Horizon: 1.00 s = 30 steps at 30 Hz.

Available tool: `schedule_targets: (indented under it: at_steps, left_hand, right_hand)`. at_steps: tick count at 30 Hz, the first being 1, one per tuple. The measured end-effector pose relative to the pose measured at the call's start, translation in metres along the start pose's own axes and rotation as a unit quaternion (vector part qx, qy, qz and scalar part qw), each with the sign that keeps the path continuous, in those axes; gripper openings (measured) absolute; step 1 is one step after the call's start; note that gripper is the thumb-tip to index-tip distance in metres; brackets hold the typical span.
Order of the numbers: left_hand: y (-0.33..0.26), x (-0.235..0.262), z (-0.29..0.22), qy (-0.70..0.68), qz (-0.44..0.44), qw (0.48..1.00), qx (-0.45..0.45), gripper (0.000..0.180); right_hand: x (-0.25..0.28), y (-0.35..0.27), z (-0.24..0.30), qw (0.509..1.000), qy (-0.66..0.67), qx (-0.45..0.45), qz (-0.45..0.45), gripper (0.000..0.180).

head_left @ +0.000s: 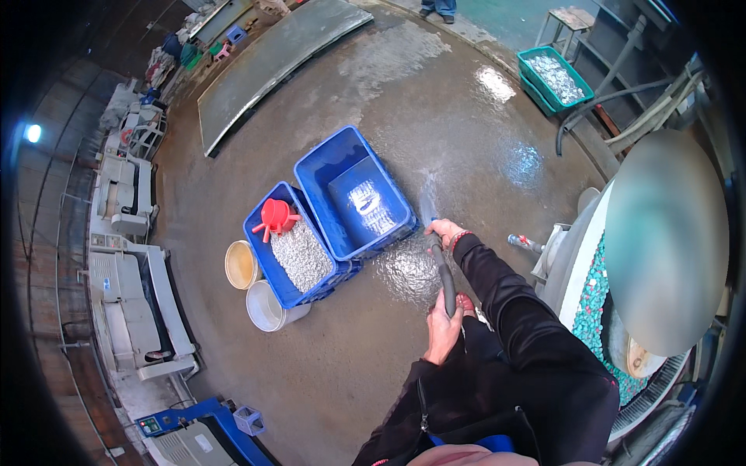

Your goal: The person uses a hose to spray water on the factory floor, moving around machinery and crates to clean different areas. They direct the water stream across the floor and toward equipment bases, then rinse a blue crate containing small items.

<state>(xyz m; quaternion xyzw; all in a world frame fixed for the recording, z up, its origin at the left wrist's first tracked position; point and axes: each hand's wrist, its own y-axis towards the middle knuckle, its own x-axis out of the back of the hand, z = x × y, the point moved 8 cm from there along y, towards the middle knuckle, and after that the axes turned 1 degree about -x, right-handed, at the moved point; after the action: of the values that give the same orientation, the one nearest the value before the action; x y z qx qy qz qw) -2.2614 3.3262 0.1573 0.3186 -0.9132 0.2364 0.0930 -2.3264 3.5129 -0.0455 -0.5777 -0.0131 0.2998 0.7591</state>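
The dark hose (pixel 444 276) runs between both hands above the wet concrete floor (pixel 435 116), its end aimed at the near blue crate (pixel 353 194), where a thin spray of water lands just beside the crate's right wall. The right hand (pixel 444 231) is clenched around the hose near its outlet, thumb seemingly over the end; the left hand (pixel 443 330) is closed around it lower down, close to the body. The hose looks stiff yet bendable, probably slick with water and inclined to kick under pressure, so a two-point hold like this, one hand near the tip and one further back, seems the sound way to steer it.

Touching the sprayed crate on its left, a second blue crate (pixel 299 260) holds a heap of small silvery parts with a red scoop (pixel 274 216) on top. Two pale buckets (pixel 252 286) stand against that crate's left side. A green crate (pixel 556 76) of shiny parts sits well apart near the floor's far right edge. At right, a round tub (pixel 594 307) of teal pellets crowds the right elbow. Grey machines (pixel 128 256) line the floor's left edge.
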Motion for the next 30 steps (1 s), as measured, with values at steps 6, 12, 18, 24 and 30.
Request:
schedule_targets:
  at_steps: [6,12,18,24,30]
  left_hand:
    - [0.016,0.009,0.017,-0.096,-0.021,0.995,0.017,0.05]
    - [0.035,0.041,0.001,-0.145,-0.092,0.985,-0.005,0.049]
    - [0.09,0.052,0.002,-0.148,-0.118,0.981,0.033,0.048]
    - [0.161,0.06,-0.028,-0.137,-0.215,0.967,0.021,0.042]
    - [0.226,0.085,-0.07,-0.138,-0.26,0.956,0.017,0.054]
  right_hand:
    - [-0.04,-0.023,0.044,0.995,-0.057,0.079,-0.003,0.03]
    - [-0.09,-0.016,0.087,0.986,-0.106,0.127,0.029,0.031]
    - [-0.121,0.021,0.138,0.975,-0.116,0.189,0.027,0.033]
    - [-0.158,0.064,0.192,0.973,-0.161,0.147,0.08,0.029]
    - [-0.203,0.085,0.264,0.969,-0.175,0.123,0.12,0.032]
